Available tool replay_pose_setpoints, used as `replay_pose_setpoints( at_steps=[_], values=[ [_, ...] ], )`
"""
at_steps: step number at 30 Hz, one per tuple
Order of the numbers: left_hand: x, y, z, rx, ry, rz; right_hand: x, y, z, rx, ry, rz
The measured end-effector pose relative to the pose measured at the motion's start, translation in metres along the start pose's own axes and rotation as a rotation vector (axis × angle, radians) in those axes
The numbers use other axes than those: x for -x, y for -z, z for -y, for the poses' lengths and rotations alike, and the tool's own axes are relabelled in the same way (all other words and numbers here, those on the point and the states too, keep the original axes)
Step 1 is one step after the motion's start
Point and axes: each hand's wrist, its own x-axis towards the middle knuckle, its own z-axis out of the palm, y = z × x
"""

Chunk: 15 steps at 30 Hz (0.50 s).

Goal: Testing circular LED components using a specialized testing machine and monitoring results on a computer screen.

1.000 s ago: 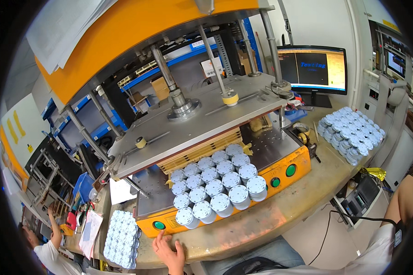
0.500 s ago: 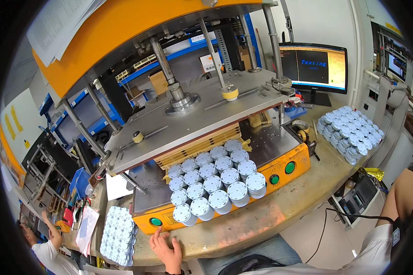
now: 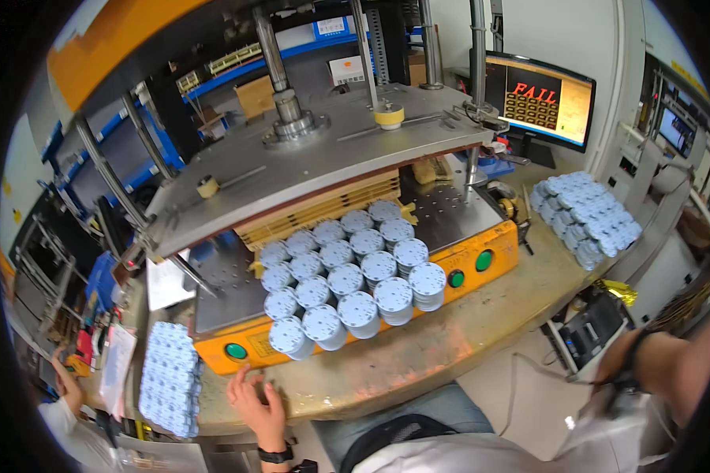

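Near the front left of an orange press, my left hand (image 3: 254,400) hangs over the table edge, fingers loosely spread with nothing in them. It is just below a green push button (image 3: 236,351) and apart from it. Stacks of round pale-blue boards (image 3: 345,279) with small holes stand in rows on the press bed (image 3: 222,303). Bent at the far right rim, my right arm (image 3: 682,359) wears a black wrist strap (image 3: 633,359). It is smeared by motion, and its fingers cannot be made out.
A steel press plate (image 3: 237,201) on posts hangs above the bed. Piles of joined pale-blue boards stand at left (image 3: 170,378) and right (image 3: 585,217). Two more buttons (image 3: 483,260) sit front right. A monitor (image 3: 540,98) stands behind; another person (image 3: 71,426) is at far left.
The view has shifted, moving the press left and up in it. The monitor's blue lettering has given way to red lettering over a dark grid. My right arm has moved; my left hand stays near the button.
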Motion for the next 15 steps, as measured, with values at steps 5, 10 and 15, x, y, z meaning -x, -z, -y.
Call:
replay_pose_setpoints(
  at_steps=[5, 10, 15],
  values=[
    [-0.001, 0.002, 0.006, 0.009, 0.023, 0.037, 0.131, -0.044, -0.131, 0.545, -1.280, 0.747],
    [0.002, -0.007, 0.007, 0.053, -0.012, -0.007, 0.216, -0.033, -0.179, 0.634, -1.772, 0.536],
    [-0.008, 0.011, -0.015, 0.054, -0.155, -0.078, 0.247, -0.007, -0.215, 0.516, -1.684, 0.482]
  ],
)
